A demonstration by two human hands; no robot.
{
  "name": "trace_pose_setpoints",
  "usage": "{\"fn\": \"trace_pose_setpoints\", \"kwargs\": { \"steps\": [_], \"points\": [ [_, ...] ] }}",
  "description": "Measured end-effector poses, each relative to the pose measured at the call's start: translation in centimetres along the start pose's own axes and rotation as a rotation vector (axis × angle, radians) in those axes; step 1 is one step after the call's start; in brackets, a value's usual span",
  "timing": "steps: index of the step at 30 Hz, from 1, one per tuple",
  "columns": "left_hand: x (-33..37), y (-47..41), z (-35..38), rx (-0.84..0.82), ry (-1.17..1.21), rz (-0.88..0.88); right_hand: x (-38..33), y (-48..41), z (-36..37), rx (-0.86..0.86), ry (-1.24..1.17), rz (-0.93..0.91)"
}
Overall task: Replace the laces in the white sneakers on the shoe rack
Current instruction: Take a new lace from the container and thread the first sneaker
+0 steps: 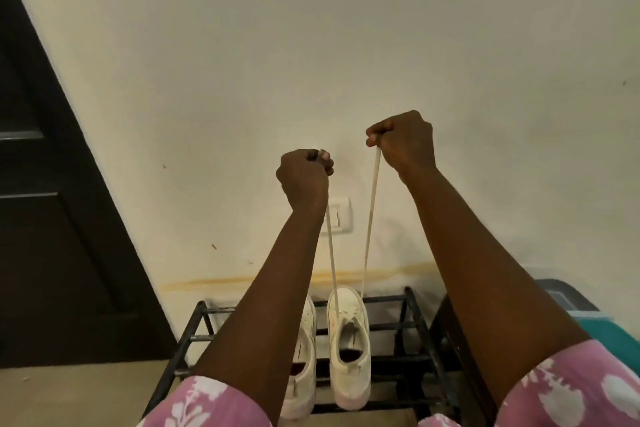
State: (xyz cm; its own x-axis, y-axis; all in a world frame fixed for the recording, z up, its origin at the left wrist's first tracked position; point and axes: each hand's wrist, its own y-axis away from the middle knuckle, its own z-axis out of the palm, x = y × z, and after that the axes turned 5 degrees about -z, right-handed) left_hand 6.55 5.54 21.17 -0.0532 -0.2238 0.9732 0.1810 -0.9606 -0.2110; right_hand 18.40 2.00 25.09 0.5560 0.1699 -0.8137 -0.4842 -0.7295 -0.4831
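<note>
The left hand [304, 177] and right hand [403, 142] each pinch, fingers curled, an end of the flat cream lace [372, 204], taut above the white canvas sneaker [348, 347] on the black metal rack [415, 319]; the ends seem to be getting evened; next, threading the upper eyelets.

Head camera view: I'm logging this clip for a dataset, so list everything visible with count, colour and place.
sneakers: 2, white, side by side on the rack
lace: 1, cream, two strands rising from the right-side sneaker to the hands
rack: 1, black, against the wall, bottom centre
switch: 1, white, on the wall behind the lace
door: 1, dark brown, left
wall: 1, cream, ahead
stain: 1, yellowish, on the wall above the rack
teal object: 1, right edge
sleeves: 2, pink with white flowers, bottom
left hand: 1, raised, grips one lace end
right hand: 1, higher, pinches the other end
</note>
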Motion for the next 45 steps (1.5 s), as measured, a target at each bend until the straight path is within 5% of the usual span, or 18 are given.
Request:
{"fn": "trace_pose_setpoints", "kwargs": {
  "steps": [8, 25, 35, 45],
  "points": [
    [6.0, 0.1, 2.1, -0.05, -0.062, 0.168, -3.9, -1.1, -1.7, -0.021, -0.065, -0.051],
    [10.0, -0.8, 3.9, -0.166, -0.12, 0.204, -5.4, -1.4, -2.8, 0.095, -0.402, -0.026],
    [7.9, -0.1, 4.5, -0.326, -0.15, 0.18, -4.0, -1.2, -2.4, 0.249, -0.689, 0.119],
    [6.5, -0.1, 4.6, -0.27, -0.1, 0.251, -3.7, -1.6, -2.0, 0.216, -0.666, 0.127]
  ]
}}
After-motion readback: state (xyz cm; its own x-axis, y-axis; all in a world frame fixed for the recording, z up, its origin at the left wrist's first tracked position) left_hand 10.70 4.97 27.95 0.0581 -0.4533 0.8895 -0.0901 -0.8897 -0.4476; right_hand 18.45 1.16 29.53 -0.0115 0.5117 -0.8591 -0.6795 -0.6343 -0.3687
